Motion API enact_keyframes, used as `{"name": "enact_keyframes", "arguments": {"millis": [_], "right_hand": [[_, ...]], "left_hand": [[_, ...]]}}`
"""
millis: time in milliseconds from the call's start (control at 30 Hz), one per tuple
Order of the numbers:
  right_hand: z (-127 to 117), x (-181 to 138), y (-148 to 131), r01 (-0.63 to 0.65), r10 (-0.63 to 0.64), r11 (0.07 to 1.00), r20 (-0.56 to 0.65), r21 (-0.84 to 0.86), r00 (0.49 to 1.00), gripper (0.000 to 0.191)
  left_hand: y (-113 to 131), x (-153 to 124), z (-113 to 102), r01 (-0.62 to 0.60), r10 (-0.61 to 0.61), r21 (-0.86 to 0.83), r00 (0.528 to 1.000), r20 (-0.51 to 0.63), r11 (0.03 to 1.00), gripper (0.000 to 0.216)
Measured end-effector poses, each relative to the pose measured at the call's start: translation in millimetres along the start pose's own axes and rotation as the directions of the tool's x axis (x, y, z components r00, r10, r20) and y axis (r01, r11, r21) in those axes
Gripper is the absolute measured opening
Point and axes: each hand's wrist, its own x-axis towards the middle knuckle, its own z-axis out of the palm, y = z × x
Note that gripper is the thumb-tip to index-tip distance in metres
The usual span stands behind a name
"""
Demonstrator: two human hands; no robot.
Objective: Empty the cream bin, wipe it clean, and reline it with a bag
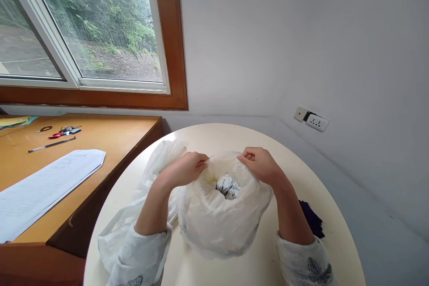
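Observation:
A translucent white plastic bag sits on the round cream table, its mouth held apart. My left hand pinches the left rim of the bag's mouth with closed fingers. On the right rim, my right hand is closed in the same way. Inside the bag lies a crumpled white and grey bundle. A second, empty white plastic bag lies flat on the table under my left forearm.
A dark purple object lies on the table behind my right forearm. To the left stands a wooden desk with papers, a pen and keys. A window is above it; wall sockets are at right.

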Motion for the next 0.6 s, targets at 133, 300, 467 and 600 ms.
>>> {"name": "enact_keyframes", "arguments": {"millis": [133,300,467,600], "right_hand": [[2.5,2.8,0.8,-0.011,0.013,0.999,-0.043,0.045,0.999,0.024],[8.1,7.6,1.6,-0.034,0.043,0.992,-0.072,0.121,0.997,0.023],[11.3,9.4,5.4,-0.066,0.064,0.994,0.024,0.084,0.998,0.02],[10.1,9.8,7.1,-0.07,0.072,0.996,-0.022,0.057,0.997,0.019]], "left_hand": [[1.5,0.6,1.0,-0.039,0.04,-0.046,0.999,0.026,0.998,0.025],[5.5,1.8,3.4,-0.04,0.039,-0.073,0.999,-0.021,0.997,0.03],[7.3,3.4,4.5,0.019,-0.024,-0.141,0.999,-0.036,0.99,0.035],[6.1,3.1,4.3,0.024,-0.03,-0.171,0.999,-0.035,0.985,0.035]]}}
